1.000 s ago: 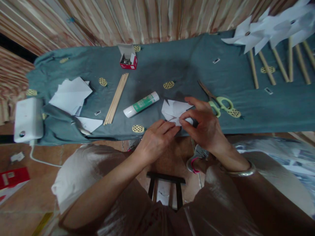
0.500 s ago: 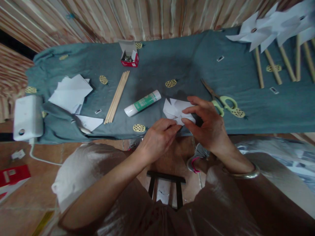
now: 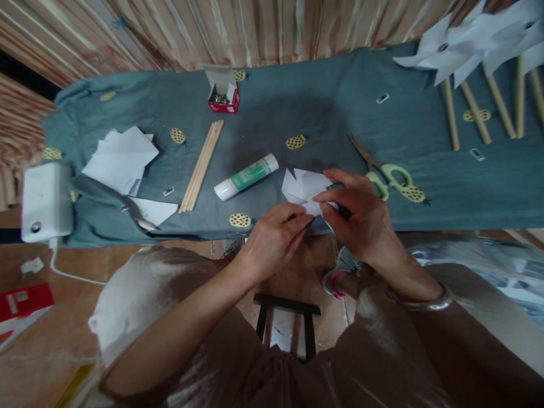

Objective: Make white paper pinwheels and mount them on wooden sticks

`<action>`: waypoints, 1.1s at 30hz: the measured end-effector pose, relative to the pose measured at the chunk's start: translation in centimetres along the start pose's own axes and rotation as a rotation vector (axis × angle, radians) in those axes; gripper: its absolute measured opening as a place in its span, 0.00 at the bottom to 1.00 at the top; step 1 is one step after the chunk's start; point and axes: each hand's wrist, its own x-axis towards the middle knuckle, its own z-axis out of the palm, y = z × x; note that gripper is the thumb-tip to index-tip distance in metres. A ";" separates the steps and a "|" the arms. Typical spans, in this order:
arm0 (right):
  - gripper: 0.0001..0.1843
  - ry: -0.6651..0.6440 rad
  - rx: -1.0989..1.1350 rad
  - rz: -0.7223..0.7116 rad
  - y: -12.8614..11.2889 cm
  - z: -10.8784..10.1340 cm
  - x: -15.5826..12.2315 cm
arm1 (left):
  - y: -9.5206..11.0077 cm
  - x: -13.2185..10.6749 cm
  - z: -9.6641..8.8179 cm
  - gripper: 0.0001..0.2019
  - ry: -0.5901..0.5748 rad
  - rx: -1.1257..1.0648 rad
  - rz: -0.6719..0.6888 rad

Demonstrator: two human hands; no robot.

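A white paper pinwheel, with slits cut and corners folded in, lies at the front edge of the cloth-covered table. My left hand pinches its near edge between thumb and fingers. On its right side my right hand grips the paper, index finger pressing near the centre and thumb close by. Part of the paper is hidden under my fingers. A glue stick with a green label lies just left of it. Scissors with light green handles lie open behind my right hand.
Thin wooden sticks lie left of the glue stick. A red box of metal pins stands open farther back. White paper sheets and a white power bank are at left. Finished paper pinwheels on sticks lie back right.
My right thumb and index finger have shifted slightly on the folded paper, the index now nearer its centre. My left hand keeps its pinch almost unmoved.
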 end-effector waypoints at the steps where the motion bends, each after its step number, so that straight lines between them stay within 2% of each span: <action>1: 0.11 0.000 -0.007 -0.004 0.0 0.1 0.0 | 0.0 0.0 0.0 0.11 -0.002 -0.004 -0.004; 7: 0.12 -0.006 -0.019 -0.018 -0.3 0.1 0.0 | 0.2 0.0 0.0 0.11 0.000 0.000 -0.016; 13: 0.07 0.021 -0.049 -0.012 -0.8 -0.3 -0.2 | 0.1 0.0 0.1 0.11 0.021 0.013 -0.001; 17: 0.04 0.057 -0.097 -0.075 -0.8 -0.2 -0.7 | 0.0 -0.1 0.2 0.11 0.024 0.021 -0.004; 24: 0.06 0.031 -0.092 -0.066 -0.6 -0.1 -1.0 | 0.0 0.0 0.2 0.11 0.033 0.021 0.008; 33: 0.05 0.036 -0.177 -0.124 -0.6 0.1 -1.1 | 0.0 0.0 0.1 0.10 0.031 0.008 0.001</action>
